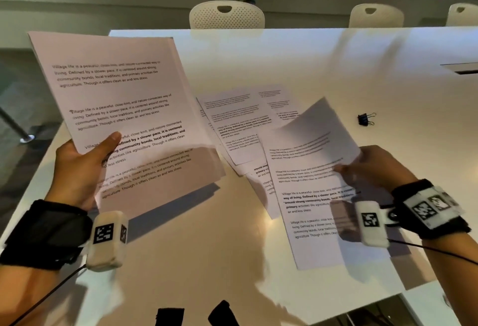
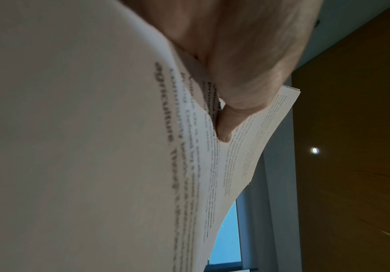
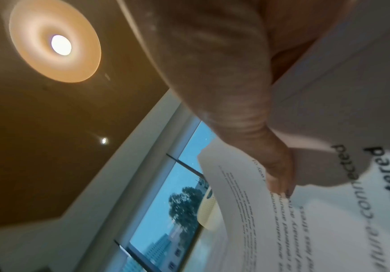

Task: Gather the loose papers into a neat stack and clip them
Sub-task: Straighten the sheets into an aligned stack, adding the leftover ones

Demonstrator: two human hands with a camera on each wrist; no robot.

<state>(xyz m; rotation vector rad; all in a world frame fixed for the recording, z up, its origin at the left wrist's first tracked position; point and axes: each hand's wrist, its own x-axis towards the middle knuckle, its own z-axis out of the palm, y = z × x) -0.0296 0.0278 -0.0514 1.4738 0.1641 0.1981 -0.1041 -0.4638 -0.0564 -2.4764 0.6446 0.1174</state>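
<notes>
My left hand [image 1: 85,160] holds a stack of printed sheets [image 1: 121,108] up off the table at the left, thumb on top, fingers hidden under the paper. The left wrist view shows the thumb [image 2: 226,125] pressed on that stack [image 2: 96,147]. My right hand [image 1: 367,165] pinches the right edge of one printed sheet [image 1: 310,165] and lifts it so its far corner curls upward. In the right wrist view the fingers [image 3: 277,176] clamp that sheet [image 3: 328,220]. Several loose sheets [image 1: 240,124] lie overlapping mid-table. A black binder clip [image 1: 365,119] sits beyond my right hand.
The white table [image 1: 336,62] has bare room behind and to the right of the papers, with a cable slot [image 1: 463,68] at the far right. White chairs [image 1: 227,15] stand along the far edge. The table's near edge runs close to my right forearm.
</notes>
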